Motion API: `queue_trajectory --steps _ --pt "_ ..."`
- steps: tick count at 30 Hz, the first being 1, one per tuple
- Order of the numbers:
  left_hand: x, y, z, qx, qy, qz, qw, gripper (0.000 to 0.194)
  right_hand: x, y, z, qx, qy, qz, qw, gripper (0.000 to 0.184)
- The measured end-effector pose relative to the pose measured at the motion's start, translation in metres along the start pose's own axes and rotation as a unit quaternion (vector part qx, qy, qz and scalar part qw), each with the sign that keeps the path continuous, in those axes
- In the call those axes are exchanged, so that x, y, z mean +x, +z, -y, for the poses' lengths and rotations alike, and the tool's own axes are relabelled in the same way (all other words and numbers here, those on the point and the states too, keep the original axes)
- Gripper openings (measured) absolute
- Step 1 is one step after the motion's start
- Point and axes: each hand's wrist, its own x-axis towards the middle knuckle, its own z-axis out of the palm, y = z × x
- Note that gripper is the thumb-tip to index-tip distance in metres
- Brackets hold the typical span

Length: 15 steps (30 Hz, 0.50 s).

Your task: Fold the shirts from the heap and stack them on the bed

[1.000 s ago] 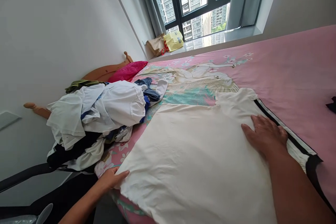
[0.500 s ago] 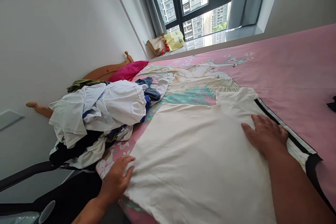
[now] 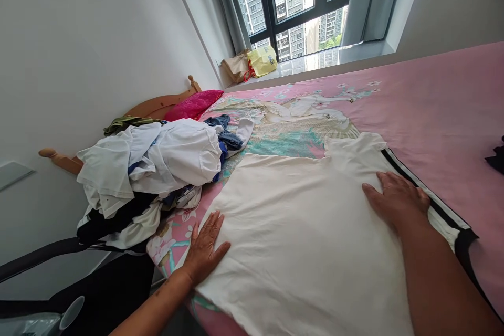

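Observation:
A white shirt (image 3: 291,231) with a black-striped sleeve (image 3: 427,194) lies spread on the bed. Its lower part runs out of the frame at the bottom. My left hand (image 3: 206,248) rests on the shirt's left edge, palm down with the fingers stretched out. On the right, my right hand (image 3: 397,199) lies flat on the cloth beside the black stripe, thumb apart from the fingers. Neither hand grips anything.
Left of the shirt is a heap of clothes (image 3: 173,157) on the pink floral bedspread (image 3: 441,110). Behind it are a crimson pillow (image 3: 195,105) and a wooden headboard (image 3: 151,106). Paper bags (image 3: 262,60) stand on the windowsill. Something black (image 3: 496,160) lies at the far right.
My left hand has moved up and to the right along the shirt's left edge and now lies flatter on it. My right hand has stayed in place.

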Motion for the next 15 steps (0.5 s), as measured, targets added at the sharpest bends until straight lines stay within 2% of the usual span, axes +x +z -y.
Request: queue_trajectory --steps 4,6,7,9,11,13,15 --pt "-0.003 0.004 -0.002 -0.006 0.004 -0.036 0.999 0.063 -0.004 -0.008 0.008 0.001 0.018 -0.004 1.000 0.059" --pt "-0.004 0.005 0.000 -0.014 0.003 -0.045 0.999 0.062 -0.014 -0.020 0.028 0.018 0.016 -0.049 0.999 0.055" --pt "-0.004 0.006 0.000 -0.019 0.001 -0.047 0.999 0.062 -0.022 -0.027 0.043 0.032 -0.011 -0.080 0.996 0.054" --pt "-0.004 0.006 0.001 -0.031 -0.001 -0.049 0.998 0.063 -0.050 -0.041 0.086 0.065 -0.115 -0.124 0.983 0.052" --pt "-0.003 0.005 0.001 -0.045 -0.004 -0.048 0.998 0.063 -0.090 -0.049 0.140 0.090 -0.234 -0.089 0.964 0.048" --pt "-0.003 0.004 0.000 -0.055 -0.006 -0.044 0.998 0.063 -0.135 -0.047 0.195 0.100 -0.319 0.000 0.942 0.047" --pt "-0.001 0.003 0.000 -0.060 -0.012 -0.039 0.997 0.063 -0.171 -0.036 0.235 0.098 -0.369 0.097 0.919 0.051"
